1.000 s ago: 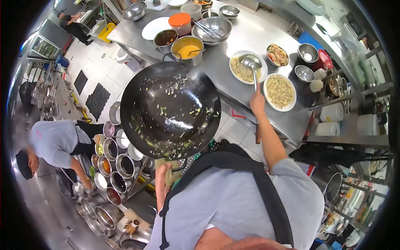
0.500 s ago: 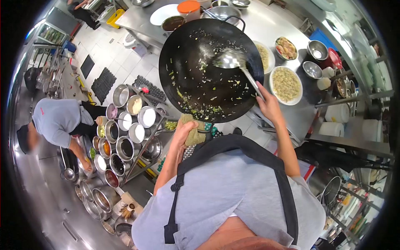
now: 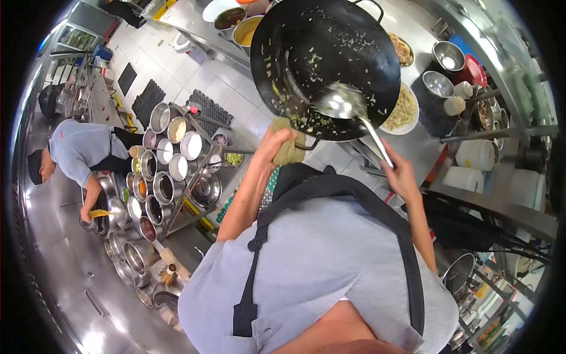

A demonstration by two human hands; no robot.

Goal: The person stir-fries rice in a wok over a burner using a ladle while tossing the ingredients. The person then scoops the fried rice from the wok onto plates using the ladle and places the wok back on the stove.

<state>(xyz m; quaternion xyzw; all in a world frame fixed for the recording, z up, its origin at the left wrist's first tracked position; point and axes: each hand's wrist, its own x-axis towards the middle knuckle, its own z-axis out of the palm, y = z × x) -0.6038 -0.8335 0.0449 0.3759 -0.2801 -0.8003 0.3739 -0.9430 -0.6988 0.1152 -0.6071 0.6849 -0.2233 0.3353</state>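
A large black wok (image 3: 354,71) is in front of me, with bits of chopped food scattered over its inner surface. My left hand (image 3: 275,143) is closed around a folded olive cloth (image 3: 289,151) at the wok's near handle. In my right hand (image 3: 402,174) is the long handle of a metal ladle (image 3: 341,100). The ladle's bowl is inside the wok, near its lower edge. Below the wok's right rim stands a white plate of pale fried rice or similar chopped food (image 3: 403,112), partly covered by the wok.
A steel counter (image 3: 413,23) lies beyond the wok, with metal bowls (image 3: 438,84) at right. To the left, a rack holds several ingredient pots (image 3: 163,187). A co-worker (image 3: 85,147) leans over the steel worktop there. Black mats (image 3: 149,103) lie on the tiled floor.
The wok has moved up and right in view, with the cloth-wrapped left hand. The ladle has shifted toward the wok's near side. The co-worker's arm has moved, now with something yellow by the hand.
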